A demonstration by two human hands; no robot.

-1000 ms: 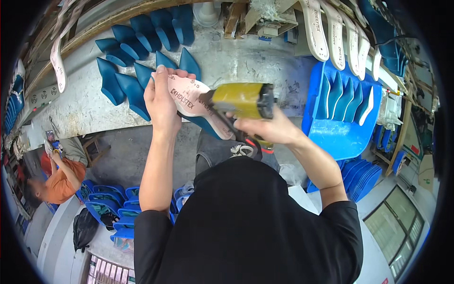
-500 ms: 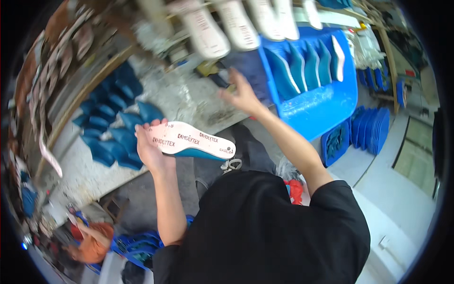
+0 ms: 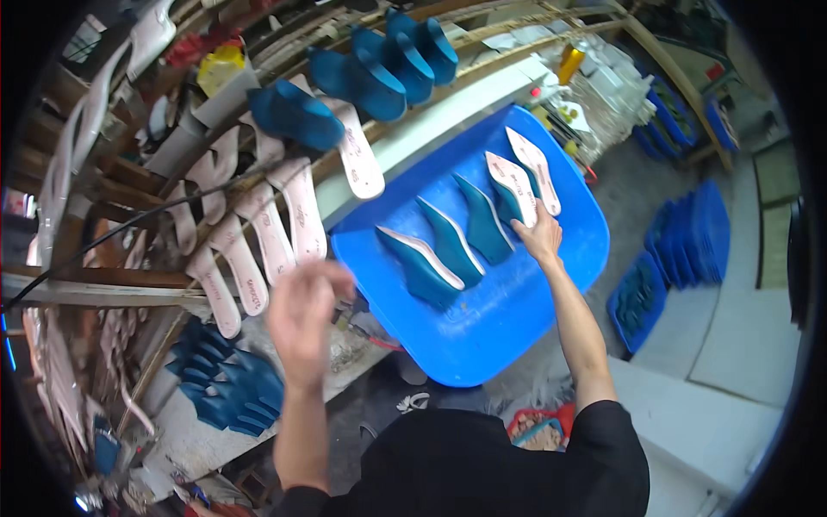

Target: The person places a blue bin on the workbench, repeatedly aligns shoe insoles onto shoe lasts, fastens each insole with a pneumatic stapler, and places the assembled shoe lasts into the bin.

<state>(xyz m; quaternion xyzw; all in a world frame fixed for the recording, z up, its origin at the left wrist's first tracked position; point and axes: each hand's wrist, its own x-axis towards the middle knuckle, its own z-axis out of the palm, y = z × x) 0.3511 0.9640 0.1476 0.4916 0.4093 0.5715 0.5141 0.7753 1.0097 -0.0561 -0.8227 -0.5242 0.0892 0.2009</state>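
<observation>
Your right hand [image 3: 539,236] pinches the heel end of a teal wedge [image 3: 510,183] inside the blue bin [image 3: 478,349]. Your left hand [image 3: 303,323] is blurred, can't tell its grip. Wedge looks light, stiff; thick heel end's the best hold.

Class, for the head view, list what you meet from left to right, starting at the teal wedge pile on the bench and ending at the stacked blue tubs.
Teal wedge pile → left hand → leftmost wedge in the tub → right hand → stacked blue tubs.
</observation>
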